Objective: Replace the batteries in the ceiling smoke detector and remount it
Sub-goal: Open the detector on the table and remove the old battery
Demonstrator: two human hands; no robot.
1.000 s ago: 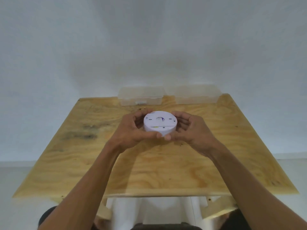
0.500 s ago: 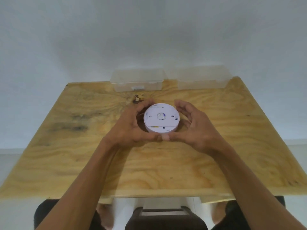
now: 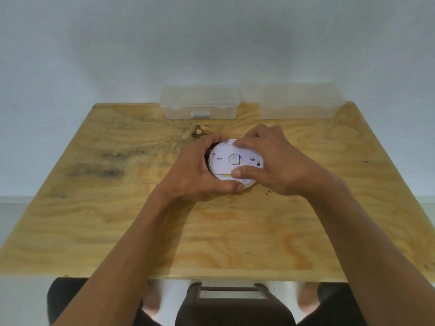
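A pale wall point(image 3: 211, 43) filled the upper half of the view, and below it a plywood table point(image 3: 117, 231) with dark stains on its left part spread across the frame. At the table's far edge two clear plastic boxes stood side by side: the left box point(image 3: 200, 102) had a small pale label on its front wall, too blurred to read, and the right box point(image 3: 299, 102) was just beside it. A dark stool point(image 3: 233, 307) showed under the near edge of the table, between the person's legs.

Both forearms reached in from the bottom. The left hand point(image 3: 195, 172) curled round the left side of the white round smoke detector point(image 3: 226, 161), its thumb along the near rim and its fingers wrapped over the far rim. The right hand point(image 3: 277, 165) gripped the detector from the right, fingers bent over the top edge and the thumb pressed on the flat face near a yellow mark.

The detector was at the middle of the table, its flat back turned up; whether it touched the wood could not be told. Faint print ran along its upper rim and a small blue patch sat beside the central disc, none of it legible.
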